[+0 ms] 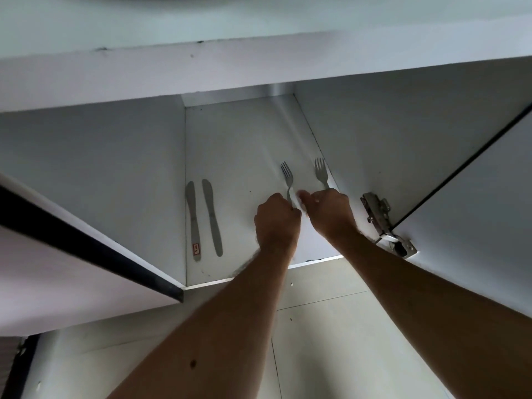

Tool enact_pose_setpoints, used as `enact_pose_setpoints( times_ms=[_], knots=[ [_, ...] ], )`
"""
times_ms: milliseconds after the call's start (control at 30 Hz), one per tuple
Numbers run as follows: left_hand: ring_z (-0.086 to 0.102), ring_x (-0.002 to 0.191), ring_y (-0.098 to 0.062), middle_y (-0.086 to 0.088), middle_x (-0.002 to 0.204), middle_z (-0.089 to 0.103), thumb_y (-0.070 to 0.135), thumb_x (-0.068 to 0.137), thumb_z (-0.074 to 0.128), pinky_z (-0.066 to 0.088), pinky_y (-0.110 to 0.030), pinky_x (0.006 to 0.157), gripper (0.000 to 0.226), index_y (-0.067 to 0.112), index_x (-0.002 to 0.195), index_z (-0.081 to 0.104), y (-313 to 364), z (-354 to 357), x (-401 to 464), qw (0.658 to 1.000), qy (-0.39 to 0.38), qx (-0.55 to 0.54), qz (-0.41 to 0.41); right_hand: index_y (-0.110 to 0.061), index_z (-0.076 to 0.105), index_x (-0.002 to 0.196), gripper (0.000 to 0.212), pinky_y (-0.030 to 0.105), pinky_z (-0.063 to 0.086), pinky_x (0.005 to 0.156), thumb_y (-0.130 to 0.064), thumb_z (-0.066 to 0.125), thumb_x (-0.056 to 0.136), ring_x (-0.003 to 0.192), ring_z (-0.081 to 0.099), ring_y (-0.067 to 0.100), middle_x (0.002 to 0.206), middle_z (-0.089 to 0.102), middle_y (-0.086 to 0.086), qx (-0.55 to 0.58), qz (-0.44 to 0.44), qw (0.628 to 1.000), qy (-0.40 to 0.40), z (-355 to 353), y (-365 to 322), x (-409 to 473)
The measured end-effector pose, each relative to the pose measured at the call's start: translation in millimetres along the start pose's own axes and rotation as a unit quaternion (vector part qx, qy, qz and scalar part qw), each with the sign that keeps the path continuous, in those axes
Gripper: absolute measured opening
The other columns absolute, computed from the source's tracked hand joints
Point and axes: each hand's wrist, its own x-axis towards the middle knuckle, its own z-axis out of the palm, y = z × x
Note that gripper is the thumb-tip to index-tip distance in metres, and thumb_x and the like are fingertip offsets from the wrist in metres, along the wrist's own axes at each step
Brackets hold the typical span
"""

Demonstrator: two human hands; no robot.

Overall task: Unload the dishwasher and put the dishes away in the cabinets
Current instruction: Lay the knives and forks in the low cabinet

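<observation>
Both hands reach up into an open white wall cabinet [230,133]. My left hand [276,220] grips the handle of a steel fork [287,175] whose tines point toward the cabinet's back. My right hand [328,210] grips a second fork [320,171] close to the right inner wall. The two hands touch at the knuckles. Two table knives lie flat side by side on the shelf at the left: one knife [192,217] with a red sticker on its handle, and the other knife [212,216] just right of it.
The left cabinet door [86,249] with a dark edge swings out toward me. The right door [475,203] stands open on a metal hinge [380,217]. Pale wall tiles [316,326] show below the shelf's front edge.
</observation>
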Motion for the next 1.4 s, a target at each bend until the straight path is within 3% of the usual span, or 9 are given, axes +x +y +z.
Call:
enact_pose_setpoints(
  times_ms=[100, 233, 367, 500, 633, 733, 900, 1200, 1400],
  knots=[
    [0.064, 0.096, -0.031, -0.009, 0.095, 0.070, 0.035, 0.093, 0.058, 0.048, -0.036, 0.080, 0.027, 0.010, 0.093, 0.065, -5, 5, -2, 1.000, 0.005, -0.012, 0.025, -0.009, 0.073, 0.073, 0.056, 0.024, 0.050, 0.061, -0.057, 0.052, 0.094, 0.051, 0.064, 0.013, 0.059, 0.068, 0.004, 0.027, 0.094, 0.991, -0.087, 5, -4, 14],
    [0.066, 0.089, -0.026, -0.003, 0.086, 0.071, 0.035, 0.083, 0.070, 0.053, -0.036, 0.080, 0.020, 0.015, 0.084, 0.066, -12, 8, -3, 0.997, -0.026, -0.073, 0.001, -0.010, 0.068, 0.072, 0.044, 0.023, 0.049, 0.060, -0.045, 0.055, 0.094, 0.048, 0.056, 0.011, 0.055, 0.061, -0.001, -0.045, 0.114, 0.981, -0.151, -2, -3, 23],
    [0.064, 0.059, -0.019, -0.002, 0.063, 0.066, 0.023, 0.071, 0.078, 0.052, -0.027, 0.066, 0.022, 0.014, 0.074, 0.058, -15, 0, -1, 0.984, -0.085, -0.154, -0.001, -0.014, 0.066, 0.061, 0.048, 0.022, 0.040, 0.054, -0.056, 0.062, 0.084, 0.057, 0.064, 0.012, 0.053, 0.062, -0.001, -0.072, 0.110, 0.987, -0.088, 0, -7, 23],
    [0.045, 0.062, -0.009, 0.007, 0.068, 0.050, 0.013, 0.076, 0.075, 0.035, -0.018, 0.058, 0.026, 0.016, 0.073, 0.049, -32, -17, 6, 0.985, -0.066, -0.155, 0.037, -0.020, 0.068, 0.083, 0.039, 0.026, 0.046, 0.075, -0.059, 0.067, 0.082, 0.088, 0.064, 0.019, 0.083, 0.068, -0.003, 0.010, 0.037, 0.999, 0.000, 8, -5, 13],
    [0.043, 0.054, -0.004, 0.009, 0.062, 0.051, 0.014, 0.079, 0.073, 0.034, -0.010, 0.048, 0.026, 0.019, 0.070, 0.049, -44, -23, 11, 0.979, -0.096, -0.180, 0.026, -0.022, 0.060, 0.103, 0.056, 0.031, 0.052, 0.080, -0.070, 0.066, 0.075, 0.089, 0.059, 0.014, 0.089, 0.066, -0.005, -0.039, 0.018, 0.999, -0.019, 18, -15, 7],
    [0.038, 0.050, -0.005, 0.009, 0.058, 0.048, 0.016, 0.078, 0.074, 0.033, -0.012, 0.048, 0.030, 0.020, 0.066, 0.046, -50, -22, 8, 0.977, -0.078, -0.193, 0.039, -0.020, 0.057, 0.108, 0.046, 0.031, 0.050, 0.077, -0.055, 0.068, 0.081, 0.093, 0.062, 0.021, 0.089, 0.069, 0.006, -0.044, 0.040, 0.998, -0.014, 27, -16, 3],
    [0.035, 0.049, -0.006, 0.005, 0.057, 0.045, 0.013, 0.078, 0.075, 0.033, -0.012, 0.049, 0.033, 0.017, 0.066, 0.044, -55, -23, 9, 0.978, -0.070, -0.188, 0.061, -0.016, 0.064, 0.103, 0.030, 0.029, 0.048, 0.074, -0.038, 0.072, 0.084, 0.092, 0.064, 0.028, 0.094, 0.068, 0.009, -0.012, 0.070, 0.997, 0.022, 23, -12, 1],
    [0.036, 0.050, -0.005, 0.007, 0.055, 0.044, 0.018, 0.075, 0.079, 0.034, -0.014, 0.051, 0.038, 0.019, 0.063, 0.043, -59, -19, 6, 0.975, -0.059, -0.193, 0.097, -0.020, 0.068, 0.101, 0.036, 0.031, 0.051, 0.078, -0.052, 0.067, 0.084, 0.091, 0.065, 0.029, 0.094, 0.069, 0.007, -0.048, 0.059, 0.996, 0.042, 9, 11, -2],
    [0.038, 0.052, -0.008, 0.006, 0.056, 0.043, 0.023, 0.074, 0.080, 0.036, -0.017, 0.053, 0.041, 0.019, 0.063, 0.041, -58, -20, 4, 0.976, -0.065, -0.183, 0.104, -0.015, 0.069, 0.100, 0.031, 0.037, 0.056, 0.078, -0.043, 0.066, 0.086, 0.088, 0.065, 0.031, 0.094, 0.070, 0.011, -0.075, 0.047, 0.995, 0.045, 8, 6, -7]
  ],
)
